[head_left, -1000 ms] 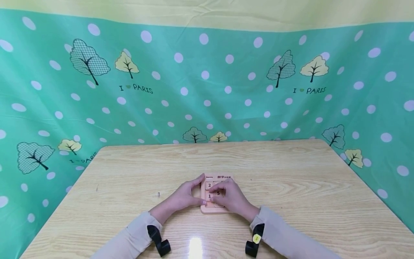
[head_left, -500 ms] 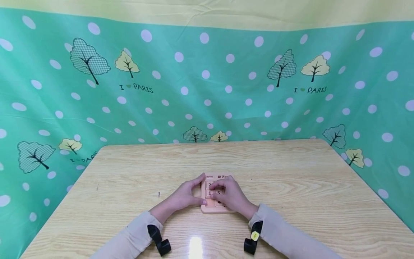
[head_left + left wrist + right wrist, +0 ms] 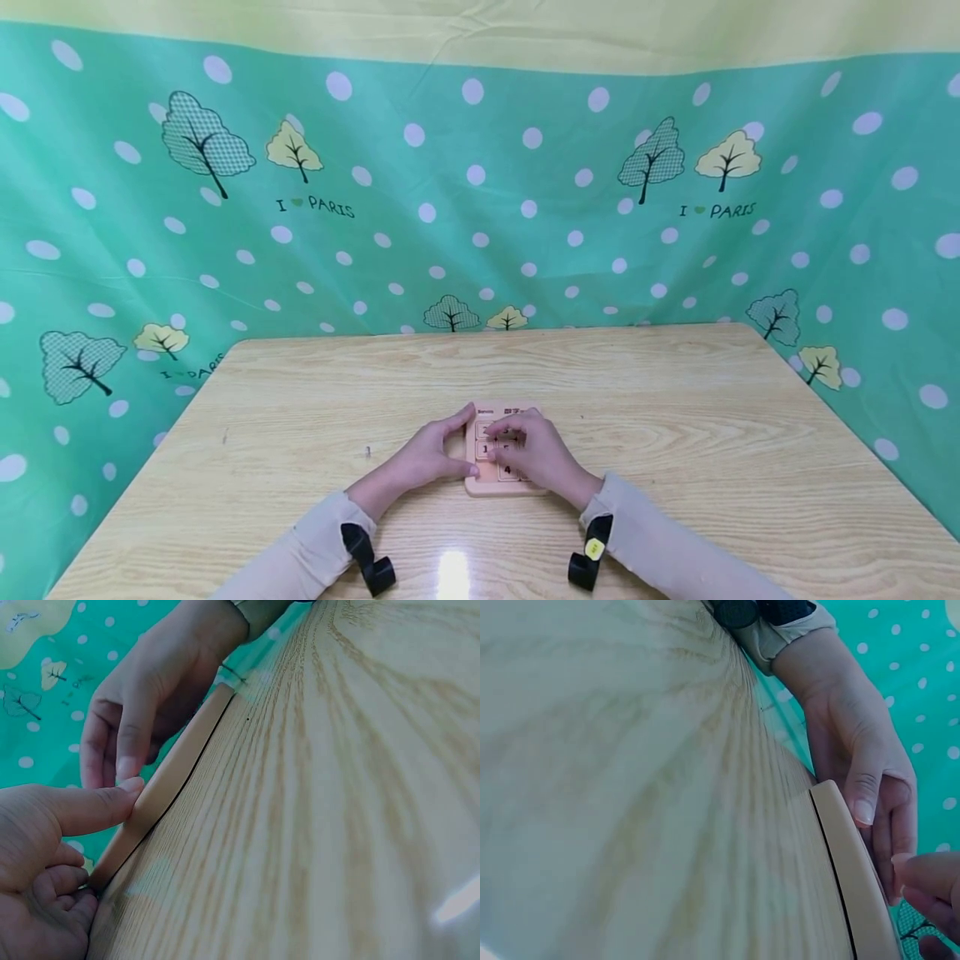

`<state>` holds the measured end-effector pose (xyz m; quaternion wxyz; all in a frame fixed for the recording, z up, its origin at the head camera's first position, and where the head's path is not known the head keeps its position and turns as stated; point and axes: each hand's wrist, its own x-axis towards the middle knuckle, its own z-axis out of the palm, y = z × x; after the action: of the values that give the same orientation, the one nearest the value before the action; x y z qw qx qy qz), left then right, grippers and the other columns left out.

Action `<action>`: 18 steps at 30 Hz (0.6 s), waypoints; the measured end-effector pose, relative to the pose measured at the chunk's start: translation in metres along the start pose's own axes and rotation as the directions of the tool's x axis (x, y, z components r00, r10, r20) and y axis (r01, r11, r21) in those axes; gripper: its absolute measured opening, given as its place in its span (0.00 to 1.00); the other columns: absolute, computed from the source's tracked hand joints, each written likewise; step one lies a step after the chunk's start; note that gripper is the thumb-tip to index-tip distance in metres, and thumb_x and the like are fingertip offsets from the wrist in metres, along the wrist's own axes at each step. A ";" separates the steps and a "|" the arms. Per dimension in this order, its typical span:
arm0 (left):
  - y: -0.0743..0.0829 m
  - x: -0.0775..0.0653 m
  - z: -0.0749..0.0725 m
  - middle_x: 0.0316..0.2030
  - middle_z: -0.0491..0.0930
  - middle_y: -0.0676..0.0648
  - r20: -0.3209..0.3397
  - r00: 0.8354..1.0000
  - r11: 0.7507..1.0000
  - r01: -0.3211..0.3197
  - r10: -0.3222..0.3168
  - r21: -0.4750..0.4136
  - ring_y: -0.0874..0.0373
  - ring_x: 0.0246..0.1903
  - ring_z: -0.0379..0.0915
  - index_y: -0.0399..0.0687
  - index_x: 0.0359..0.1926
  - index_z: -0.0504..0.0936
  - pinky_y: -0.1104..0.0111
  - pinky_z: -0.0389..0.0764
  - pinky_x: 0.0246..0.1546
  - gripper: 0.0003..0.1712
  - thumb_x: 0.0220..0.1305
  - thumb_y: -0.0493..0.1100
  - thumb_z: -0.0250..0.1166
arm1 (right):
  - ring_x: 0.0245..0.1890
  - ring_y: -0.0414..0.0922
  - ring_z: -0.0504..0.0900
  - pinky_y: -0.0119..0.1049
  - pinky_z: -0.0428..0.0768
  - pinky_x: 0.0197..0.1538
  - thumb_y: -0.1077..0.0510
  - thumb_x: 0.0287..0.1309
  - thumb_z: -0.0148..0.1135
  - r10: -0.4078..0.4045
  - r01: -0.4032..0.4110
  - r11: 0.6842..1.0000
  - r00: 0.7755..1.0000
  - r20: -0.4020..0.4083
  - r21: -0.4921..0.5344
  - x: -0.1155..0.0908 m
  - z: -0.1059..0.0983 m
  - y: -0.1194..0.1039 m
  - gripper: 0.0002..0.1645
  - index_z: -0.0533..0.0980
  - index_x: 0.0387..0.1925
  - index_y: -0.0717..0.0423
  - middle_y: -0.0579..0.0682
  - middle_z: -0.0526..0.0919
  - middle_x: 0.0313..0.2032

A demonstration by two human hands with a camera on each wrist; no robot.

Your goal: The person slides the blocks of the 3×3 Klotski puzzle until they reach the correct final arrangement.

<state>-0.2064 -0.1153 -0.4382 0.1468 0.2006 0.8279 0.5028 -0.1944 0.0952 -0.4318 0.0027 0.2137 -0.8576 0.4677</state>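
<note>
A pink number sliding puzzle [image 3: 491, 489] lies flat on the table near its middle. My left hand [image 3: 429, 454] holds its left side, index fingertip by the upper corner and thumb on the lower left edge. My right hand [image 3: 542, 457] reaches over the tiles from the right. Its index fingertip is at the 2 tile and its thumb near the 1 tile [image 3: 483, 450]. Below the 1 is a bare slot [image 3: 487, 472], with the 4 tile [image 3: 507, 471] beside it. The right hand covers the right-hand tiles. Both wrist views show the puzzle's side edge [image 3: 169, 776] and both hands.
The wood-grain table [image 3: 315, 392] spreads around the puzzle. A small dark mark [image 3: 367, 452] lies to the left. A green dotted curtain [image 3: 480, 208] hangs along the back and sides. Black straps with camera mounts [image 3: 367, 558] sit on both wrists.
The 1 tile has slid up toward the 2, baring the slot at lower left. The right thumb has moved up slightly with it. My left hand stays in place.
</note>
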 end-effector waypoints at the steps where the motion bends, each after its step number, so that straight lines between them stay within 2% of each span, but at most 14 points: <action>1: 0.000 0.000 0.000 0.70 0.55 0.43 -0.001 1.000 1.000 -0.002 0.002 -0.001 0.47 0.71 0.44 0.42 0.71 0.54 0.54 0.46 0.70 0.55 0.46 0.43 0.75 | 0.39 0.44 0.70 0.34 0.71 0.42 0.60 0.47 0.71 -0.003 0.003 1.000 1.000 -0.002 0.002 -0.001 -0.001 0.000 0.14 0.83 0.40 0.52 0.45 0.81 0.38; 8: 0.000 0.000 0.001 0.70 0.55 0.41 -0.004 1.000 1.000 -0.020 0.020 -0.005 0.47 0.71 0.44 0.39 0.71 0.53 0.54 0.45 0.70 0.55 0.45 0.42 0.75 | 0.40 0.42 0.73 0.35 0.73 0.46 0.59 0.47 0.71 0.021 -0.021 1.000 1.000 0.001 -0.006 -0.015 -0.011 0.003 0.14 0.83 0.40 0.51 0.42 0.81 0.37; 18: 0.000 -0.001 0.001 0.70 0.54 0.43 -0.012 1.000 1.000 -0.003 0.003 -0.004 0.48 0.71 0.44 0.40 0.71 0.54 0.54 0.44 0.70 0.55 0.45 0.42 0.75 | 0.36 0.43 0.70 0.30 0.71 0.39 0.58 0.46 0.72 0.090 -0.091 0.995 0.996 0.025 0.045 -0.032 -0.019 0.007 0.11 0.84 0.36 0.50 0.46 0.78 0.36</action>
<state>-0.2053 -0.1145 -0.4383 0.1416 0.1985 0.8274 0.5060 -0.1718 0.1254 -0.4328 -0.0331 0.1800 -0.8555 0.4844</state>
